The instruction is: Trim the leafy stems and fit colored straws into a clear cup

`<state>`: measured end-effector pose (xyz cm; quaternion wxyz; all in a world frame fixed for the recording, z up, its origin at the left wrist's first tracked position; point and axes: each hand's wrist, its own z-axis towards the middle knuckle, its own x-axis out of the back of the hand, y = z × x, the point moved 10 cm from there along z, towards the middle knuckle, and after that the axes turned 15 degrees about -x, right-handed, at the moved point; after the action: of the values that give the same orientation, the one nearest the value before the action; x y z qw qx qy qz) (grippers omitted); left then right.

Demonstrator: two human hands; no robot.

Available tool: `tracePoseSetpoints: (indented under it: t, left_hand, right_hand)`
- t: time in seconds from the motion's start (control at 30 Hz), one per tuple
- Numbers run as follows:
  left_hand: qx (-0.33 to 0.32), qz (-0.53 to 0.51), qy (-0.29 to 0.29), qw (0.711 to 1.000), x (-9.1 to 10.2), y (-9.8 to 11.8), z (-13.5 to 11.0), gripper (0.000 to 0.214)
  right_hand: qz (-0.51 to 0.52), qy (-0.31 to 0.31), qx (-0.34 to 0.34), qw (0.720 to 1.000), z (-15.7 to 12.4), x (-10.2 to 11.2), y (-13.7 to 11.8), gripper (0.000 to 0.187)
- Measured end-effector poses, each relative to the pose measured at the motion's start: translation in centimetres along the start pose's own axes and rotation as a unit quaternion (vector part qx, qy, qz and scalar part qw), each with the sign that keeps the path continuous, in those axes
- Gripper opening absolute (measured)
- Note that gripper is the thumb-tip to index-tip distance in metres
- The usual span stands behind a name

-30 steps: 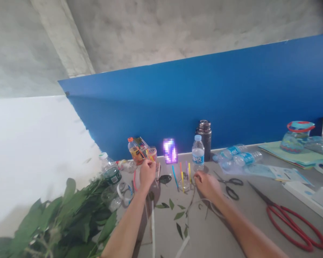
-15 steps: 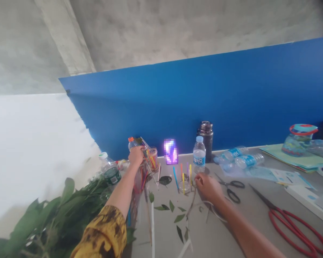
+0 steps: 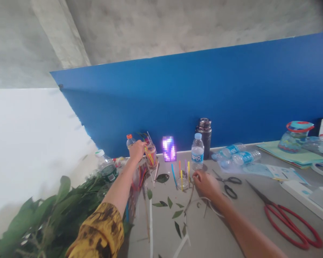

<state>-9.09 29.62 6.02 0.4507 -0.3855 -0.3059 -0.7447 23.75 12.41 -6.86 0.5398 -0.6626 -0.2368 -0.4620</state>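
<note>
My left hand (image 3: 137, 151) is at the clear cup (image 3: 152, 157) of colourful straws or sticks at the back left. Its fingertips are pinched together at the cup's top, and what they grip is too small to make out. My right hand (image 3: 203, 182) rests on the grey table in front of the blue-capped water bottle (image 3: 197, 154), its fingers curled together and their tips partly hidden. Beside it lies a thin twig (image 3: 188, 202). Just left stands a small clear dish (image 3: 182, 183) with several coloured sticks upright around it. Loose green leaves (image 3: 177, 214) are scattered nearer to me.
Black scissors (image 3: 233, 186) and large red-handled scissors (image 3: 288, 218) lie to the right. A dark thermos (image 3: 206, 138) stands behind the bottle, near a lit phone (image 3: 169, 148). Leafy branches (image 3: 51, 215) crowd the left side. A white power strip (image 3: 307, 199) is at far right.
My left hand's fingers have shifted slightly right over the cup, and the sticks there have moved. My right hand stays near the twig. The whole view has shifted a little.
</note>
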Motion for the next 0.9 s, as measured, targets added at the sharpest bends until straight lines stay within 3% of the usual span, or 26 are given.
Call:
tracePoseSetpoints:
  t: [0.27, 0.37, 0.47, 0.57, 0.7, 0.8, 0.9]
  left_hand:
    - [-0.01, 0.048, -0.036, 0.998, 0.4, 0.1, 0.4, 0.04]
    - [-0.015, 0.056, -0.048, 0.997, 0.2, 0.5, 0.0, 0.037]
    - [-0.018, 0.061, -0.054, 0.997, 0.2, 0.8, -0.3, 0.037]
    - [-0.027, 0.063, -0.063, 0.996, 0.2, 1.1, -0.4, 0.036]
    - [-0.032, 0.061, -0.071, 0.995, 0.3, 1.3, -0.3, 0.034]
    - [-0.031, 0.057, -0.069, 0.995, 0.5, 1.3, -0.3, 0.036]
    - [-0.037, 0.05, -0.071, 0.996, 0.7, 1.4, -0.3, 0.034]
  right_hand:
    - [0.015, 0.007, 0.003, 1.0, -0.1, 0.2, -0.2, 0.023]
    - [0.079, 0.075, -0.017, 0.994, -0.6, 2.7, 0.1, 0.026]
    - [0.193, 0.167, 0.0, 0.967, -2.9, 6.7, -0.7, 0.034]
    - [0.214, 0.139, 0.068, 0.964, -5.6, 8.5, -5.1, 0.034]
    - [0.085, 0.015, 0.143, 0.986, -7.9, 7.0, -14.4, 0.026]
    - [0.024, 0.013, 0.154, 0.988, -6.7, 5.7, -20.3, 0.034]
    - [0.0, -0.002, 0.114, 0.994, -3.4, 3.4, -23.7, 0.037]
